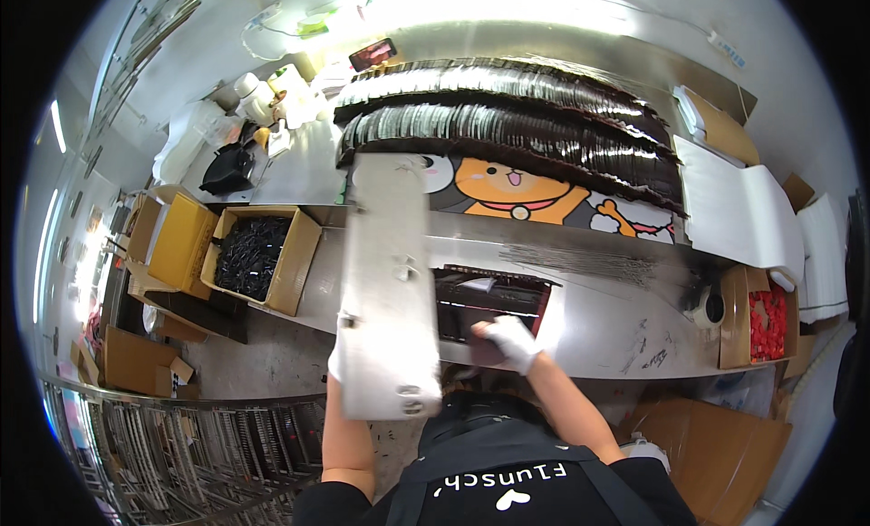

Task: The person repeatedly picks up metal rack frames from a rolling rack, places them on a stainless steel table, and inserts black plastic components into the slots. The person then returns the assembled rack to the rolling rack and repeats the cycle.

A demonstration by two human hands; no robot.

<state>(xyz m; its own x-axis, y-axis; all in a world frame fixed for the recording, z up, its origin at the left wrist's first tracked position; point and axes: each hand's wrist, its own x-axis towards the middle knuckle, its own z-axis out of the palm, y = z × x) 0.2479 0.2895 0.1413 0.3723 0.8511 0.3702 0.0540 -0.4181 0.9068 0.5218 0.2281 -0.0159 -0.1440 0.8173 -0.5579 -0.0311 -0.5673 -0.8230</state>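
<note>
A long silver metal plate (385, 290) stands raised in front of me, left of the middle. My left hand (335, 358), in a white glove, grips its left edge; most of the fingers are hidden behind the plate. My right hand (513, 341), also white-gloved, is closed at the near edge of the bench with a dark maroon piece (487, 352) at its fingers. Just beyond that hand lies a dark, glossy flat sheet or stack (494, 299), partly covered by the plate. Whether the maroon piece belongs to that stack I cannot tell.
Long rows of dark, shiny thin strips (489, 123) lie at the back on a cartoon mat (517, 189). Thin wires (580, 261) rest on the metal bench (598, 318). A carton of black pieces (254, 254) stands left, a carton of red pieces (768, 322) right. A phone (372, 55) leans behind.
</note>
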